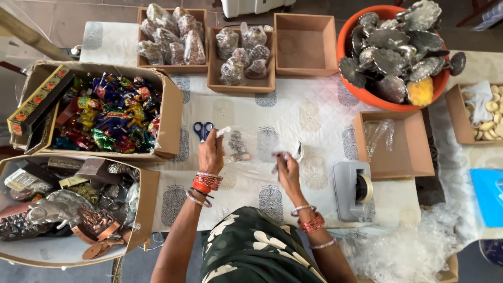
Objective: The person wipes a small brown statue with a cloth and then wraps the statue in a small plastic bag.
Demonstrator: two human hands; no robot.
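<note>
**Clear plastic pouch pinched between both hands over the patterned cloth**

Clear film is what I watch here: the left hand point(210, 153) pinches the top corner of a small transparent pouch point(238, 144) with a dark metal trinket inside, holding it just above the white printed tablecloth point(309, 118). The right hand point(287, 169) has its fingers pressed together on a small strip near the pouch's other edge; I cannot tell whether that is tape or film. Blue-handled scissors point(203, 130) lie just beyond the left hand.

As I judge it, the pouch could slip or twist, since only fingertips hold it and the film looks slick; the trinket's weight could then tip it out of the open end. The strip might also fold on itself.

Containers: two brown trays at the far edge hold wrapped pouches, the left tray point(172, 35) nearly full, the middle tray point(241, 55) part full; the third tray point(305, 44) beside them shows only its bare bottom. An orange tub point(367, 95) is heaped with silver-grey metal pieces. A carton point(170, 112) at left holds bright foil-coloured items, and a lower carton point(144, 209) holds metal figurines. A shallow box point(393, 144) at right holds loose clear bags, next to a grey tape dispenser point(354, 189).
</note>
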